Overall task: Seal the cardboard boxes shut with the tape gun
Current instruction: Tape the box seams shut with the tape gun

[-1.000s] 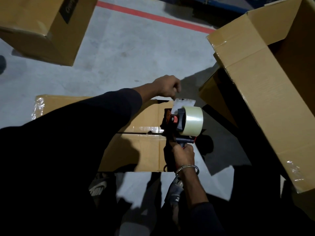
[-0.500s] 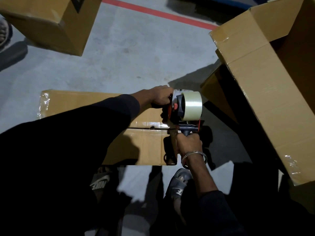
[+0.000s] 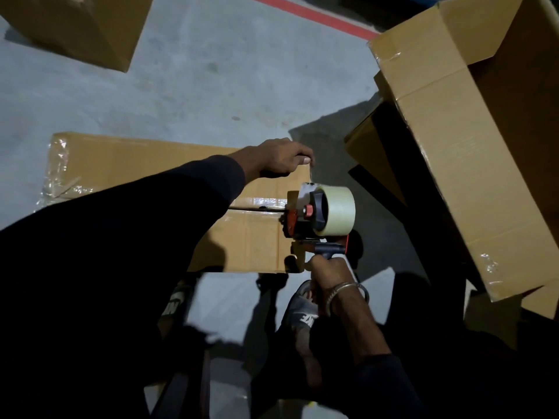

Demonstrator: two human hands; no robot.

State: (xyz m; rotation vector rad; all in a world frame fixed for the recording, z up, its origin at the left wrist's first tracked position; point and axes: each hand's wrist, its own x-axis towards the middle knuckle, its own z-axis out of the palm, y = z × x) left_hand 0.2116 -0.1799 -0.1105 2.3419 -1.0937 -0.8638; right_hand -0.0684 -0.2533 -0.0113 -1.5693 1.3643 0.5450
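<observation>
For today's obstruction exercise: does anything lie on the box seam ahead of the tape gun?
Yes. The left arm crosses above the seam left of the tape gun; beyond the sleeve the seam is hidden.

The flat cardboard box point(image 3: 145, 164) is tan brown, with glossy clear tape glinting along its centre seam and left end. At its right end, the tape gun point(image 3: 305, 225) is black and orange-red with a red knob, carrying a pale, translucent tape roll point(image 3: 338, 210). Right of that box, the open box point(image 3: 447, 140) is the same tan. The floor point(image 3: 211, 86) is pale grey, crossed by 1 red stripe point(image 3: 314, 16). Below the box, the grey sandals point(image 3: 302, 313) bear white lettering.
</observation>
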